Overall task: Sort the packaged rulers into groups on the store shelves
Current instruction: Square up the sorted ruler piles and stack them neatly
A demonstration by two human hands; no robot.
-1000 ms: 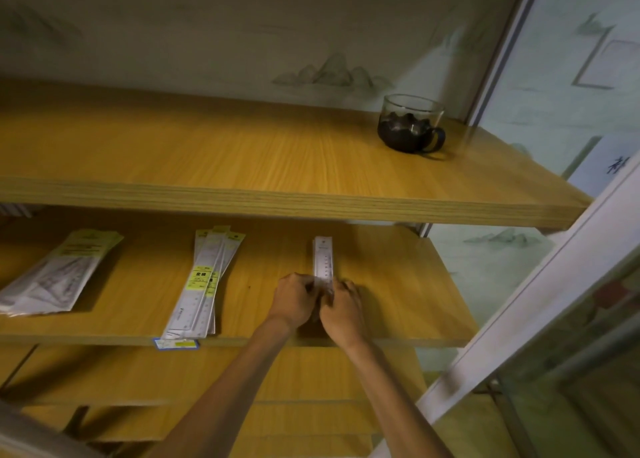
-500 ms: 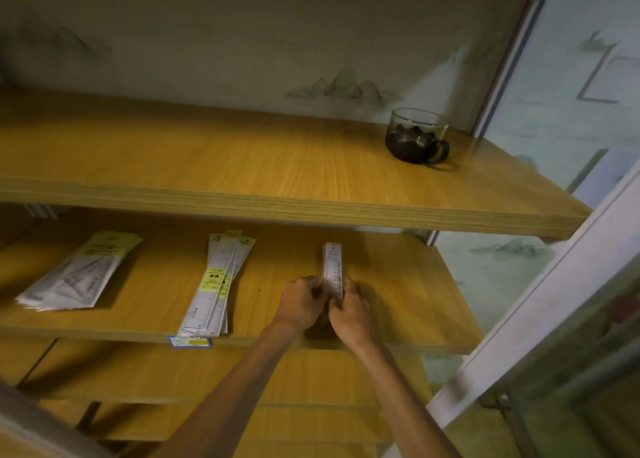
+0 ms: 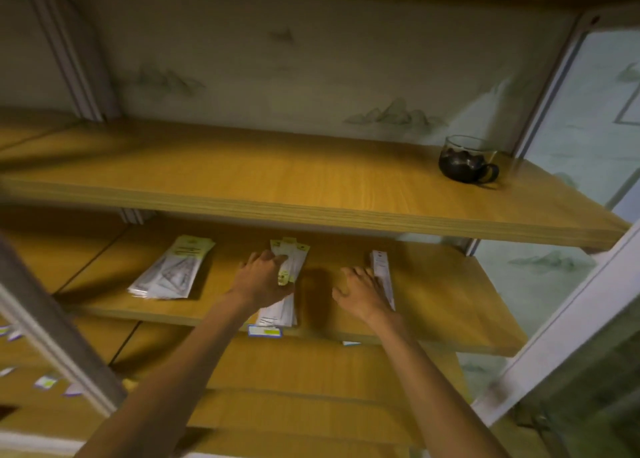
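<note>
Pale wallpaper printed with faint grey-green mountain shapes backed a set of honey-coloured wooden shelves with visible straight grain and thick layered front edges. On the upper shelf (image 3: 242,167), near its right end, stood a rounded glass mug (image 3: 465,160) with a dark handle, its lower half dark.

On the middle shelf (image 3: 450,305) lay three groups of flat, glossy packaged goods. Furthest left sat a fanned stack of clear plastic packets (image 3: 169,270) with yellow header cards; triangular shapes showed through the film. In the centre lay a pile of long, narrow packaged rulers (image 3: 292,260) with yellow tops, running from the back towards the front edge. The left hand (image 3: 261,279) rested on this pile, fingers curled over its left edge and thumb against the packaging, gripping it. Below the pile, a small blue-bordered yellow price label (image 3: 265,331) was fixed to the shelf's front edge.

To the right, well apart from that pile, lay a slim white packaged ruler (image 3: 382,272), straight and flat on the wood. The right hand (image 3: 362,293) sat just beside it, palm down, fingers loosely spread and touching its left edge, holding nothing.

Both bare forearms reached up from the bottom of the view. A pale grey metal upright (image 3: 52,333) crossed the lower left corner, blurred.
</note>
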